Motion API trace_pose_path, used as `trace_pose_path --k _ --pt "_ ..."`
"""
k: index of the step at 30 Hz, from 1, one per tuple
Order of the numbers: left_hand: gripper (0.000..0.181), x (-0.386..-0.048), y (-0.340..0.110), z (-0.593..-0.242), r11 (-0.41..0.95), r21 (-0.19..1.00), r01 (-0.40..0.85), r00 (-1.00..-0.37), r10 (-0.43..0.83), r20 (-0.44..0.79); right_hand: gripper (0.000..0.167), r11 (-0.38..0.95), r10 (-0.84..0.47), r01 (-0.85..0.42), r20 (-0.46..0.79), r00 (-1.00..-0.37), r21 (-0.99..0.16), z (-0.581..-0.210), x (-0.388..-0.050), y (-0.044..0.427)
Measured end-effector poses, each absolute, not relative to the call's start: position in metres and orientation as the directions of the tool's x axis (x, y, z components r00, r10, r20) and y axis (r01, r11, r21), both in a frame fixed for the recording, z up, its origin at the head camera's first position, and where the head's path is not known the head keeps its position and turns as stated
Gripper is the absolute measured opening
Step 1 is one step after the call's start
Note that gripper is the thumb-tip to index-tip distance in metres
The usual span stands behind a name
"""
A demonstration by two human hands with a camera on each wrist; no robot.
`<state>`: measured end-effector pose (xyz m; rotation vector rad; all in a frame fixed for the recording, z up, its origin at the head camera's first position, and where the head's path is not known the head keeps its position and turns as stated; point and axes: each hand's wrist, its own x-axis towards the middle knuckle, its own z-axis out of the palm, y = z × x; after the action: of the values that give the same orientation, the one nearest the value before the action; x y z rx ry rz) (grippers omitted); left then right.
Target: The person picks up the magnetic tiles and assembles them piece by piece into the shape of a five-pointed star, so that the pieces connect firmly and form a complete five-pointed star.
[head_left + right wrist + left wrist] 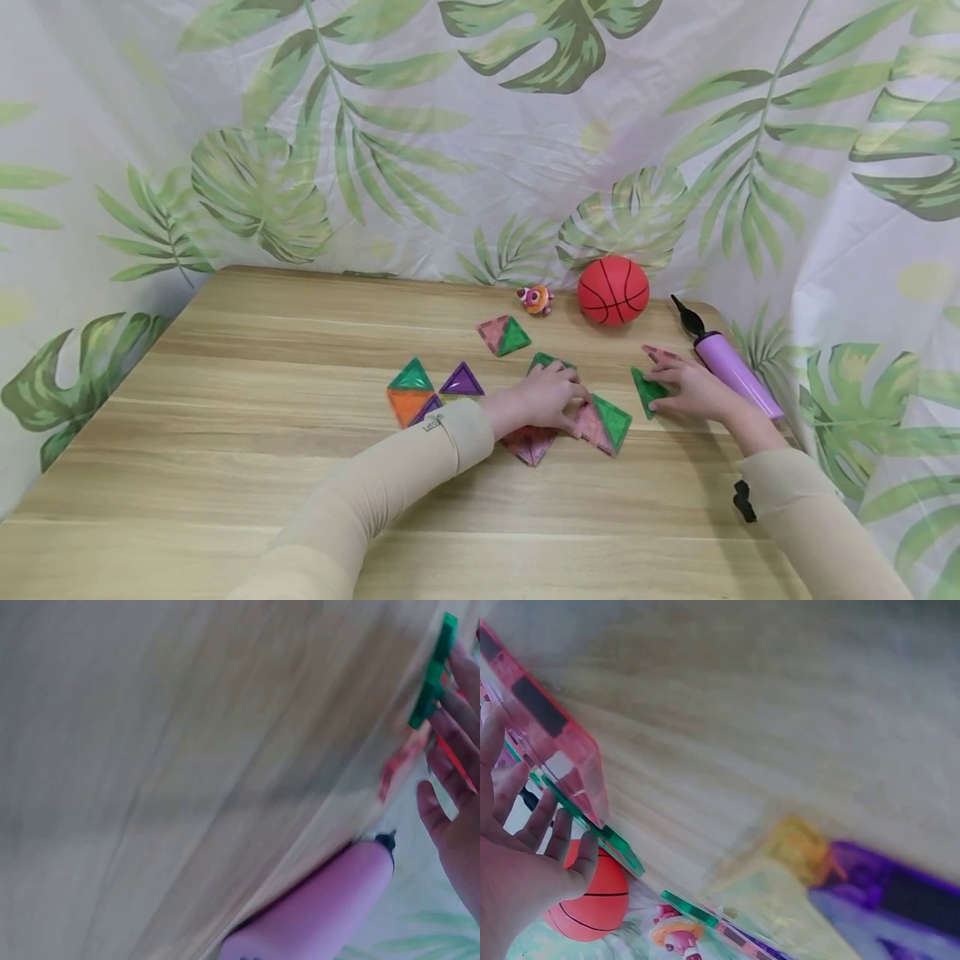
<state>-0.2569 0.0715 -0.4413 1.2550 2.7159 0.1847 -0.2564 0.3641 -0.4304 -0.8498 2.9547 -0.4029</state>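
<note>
Over a cluster of translucent magnetic tiles in the middle of the table, my left hand (551, 396) rests with its fingers spread. It touches a square of pink and green triangles (613, 423) at its right side. Behind its fingers shows a green tile (542, 359), and below them a pink tile (531, 448); the hand hides part of the cluster. Farther right, my right hand (686, 390) pinches a green triangular tile (647, 392) at the table surface. Just behind those fingers lies a pink triangular tile (660, 353), partly covered.
A pink-green square (504, 335), an orange tile (409, 406) and a purple triangle (462, 379) lie near my left hand. At the back are a small toy figure (536, 299) and a red ball (613, 291). A purple hand pump (737, 373) lies by the right edge.
</note>
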Motion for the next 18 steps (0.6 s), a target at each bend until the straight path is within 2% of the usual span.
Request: trace_pose_path --k 4,9,14,18 --pt "0.057 -0.254 0.072 -0.439 0.641 0.169 0.749 -0.637 0.766 -0.084 0.049 0.863 -0.470 -0.470 0.048 -0.881 -0.186 -0.434 -0.263 0.350" --pt "0.057 -0.253 0.071 -0.437 0.642 0.179 0.746 -0.639 0.765 -0.083 0.048 0.876 -0.467 -0.472 0.069 -0.881 -0.101 -0.434 -0.269 0.339" --pt "0.056 -0.254 0.071 -0.439 0.641 0.177 0.747 -0.639 0.766 -0.076 0.039 0.806 -0.553 -0.557 0.081 -0.829 -0.200 -0.428 -0.273 0.343" --pt "0.056 -0.253 0.072 -0.440 0.643 0.178 0.745 -0.641 0.764 -0.077 0.052 0.727 -0.657 -0.651 0.055 -0.752 -0.219 -0.426 -0.276 0.349"
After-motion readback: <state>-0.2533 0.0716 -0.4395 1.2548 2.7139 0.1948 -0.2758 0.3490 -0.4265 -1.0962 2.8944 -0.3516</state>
